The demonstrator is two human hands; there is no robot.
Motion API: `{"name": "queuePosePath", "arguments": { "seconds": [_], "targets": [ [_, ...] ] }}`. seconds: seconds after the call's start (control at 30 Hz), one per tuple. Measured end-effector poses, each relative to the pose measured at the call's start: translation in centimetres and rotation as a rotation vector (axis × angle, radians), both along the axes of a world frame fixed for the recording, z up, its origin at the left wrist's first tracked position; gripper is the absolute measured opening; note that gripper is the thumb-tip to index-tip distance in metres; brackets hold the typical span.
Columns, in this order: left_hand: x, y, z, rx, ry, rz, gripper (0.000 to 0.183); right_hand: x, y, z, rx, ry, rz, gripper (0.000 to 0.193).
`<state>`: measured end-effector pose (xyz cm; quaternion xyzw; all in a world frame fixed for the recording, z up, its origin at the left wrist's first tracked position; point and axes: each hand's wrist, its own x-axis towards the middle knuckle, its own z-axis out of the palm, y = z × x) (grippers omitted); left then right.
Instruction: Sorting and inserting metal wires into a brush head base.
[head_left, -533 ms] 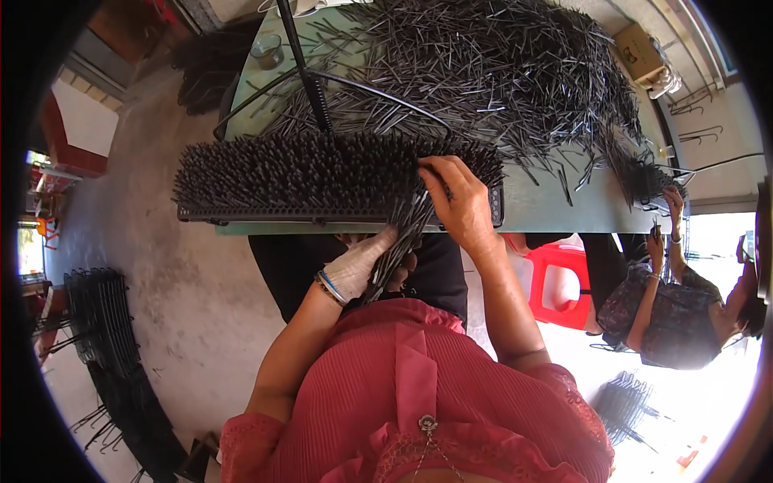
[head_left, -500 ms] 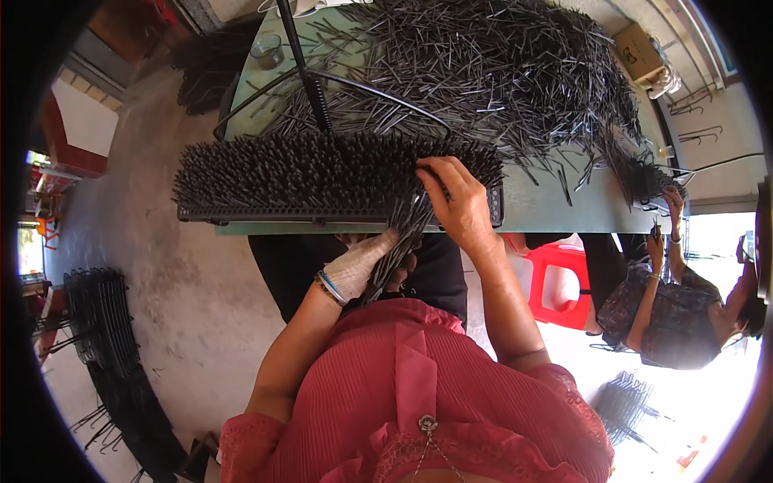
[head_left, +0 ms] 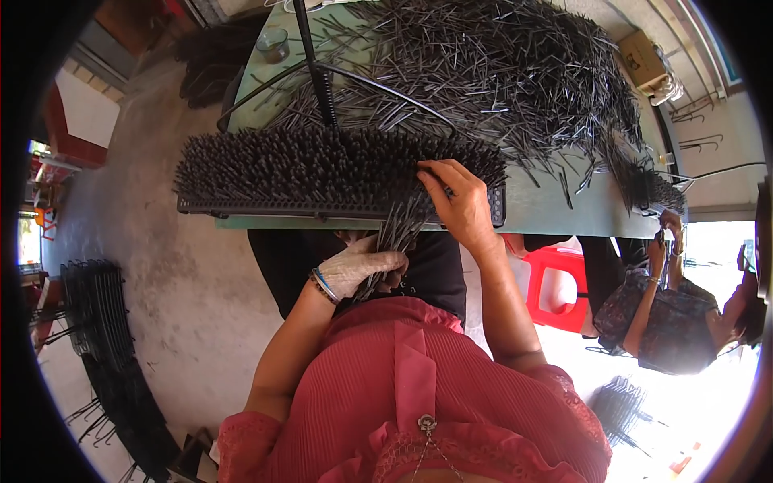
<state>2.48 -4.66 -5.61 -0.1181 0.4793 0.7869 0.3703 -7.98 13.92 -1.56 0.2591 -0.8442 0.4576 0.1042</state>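
In front of me, along the table's near edge, lies a long black perforated rack point(head_left: 274, 211), crowded with short black sticks point(head_left: 274, 165) that stand upright. My left hand point(head_left: 354, 272), in a pale glove, is closed round a loose bundle of the same thin black sticks point(head_left: 398, 231), just below the rack's front edge. The bundle leans up to the right. Over the right part of the rack, my right hand point(head_left: 465, 205) is bare, its thumb and fingertips pinched together among the stick tops. Whatever those fingertips hold is too small and dark to make out.
A big heap of loose black sticks point(head_left: 499, 72) covers the far side of the green table point(head_left: 555, 211). A black metal frame point(head_left: 306, 60) rises behind the rack. A glass point(head_left: 273, 46) stands far left. On the right, a co-worker point(head_left: 676, 314) works near a red stool point(head_left: 555, 290).
My left hand has shifted slightly down and left with its bundle, which now sits lower against the rack. My right hand stays at nearly the same spot, fingertips still pinched.
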Motion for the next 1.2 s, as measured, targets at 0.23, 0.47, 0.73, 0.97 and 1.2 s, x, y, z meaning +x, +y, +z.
{"name": "queuePosePath", "arguments": {
  "seconds": [0.23, 0.47, 0.73, 0.97, 1.2],
  "targets": [
    [0.3, -0.1, -0.6, 0.077, -0.027, 0.004, 0.042, 0.1, 0.0, 0.1, 0.002, -0.001, 0.034, 0.014],
    [0.4, -0.8, -1.1, 0.069, -0.003, 0.018, 0.035, 0.8, -0.3, 0.4, 0.111, 0.114, 0.093, 0.014],
    [0.4, -1.2, -0.9, 0.005, 0.009, 0.005, 0.043, 0.3, 0.1, 0.1, 0.060, 0.069, 0.016, 0.013],
    [0.7, -2.0, -1.1, 0.100, 0.090, -0.078, 0.045, -0.2, 0.8, 0.6, -0.204, -0.155, -0.135, 0.024],
    [0.4, -1.0, -1.0, 0.092, 0.090, 0.014, 0.047, -0.1, 0.6, -0.7, -0.111, -0.065, -0.127, 0.026]
  ]
}}
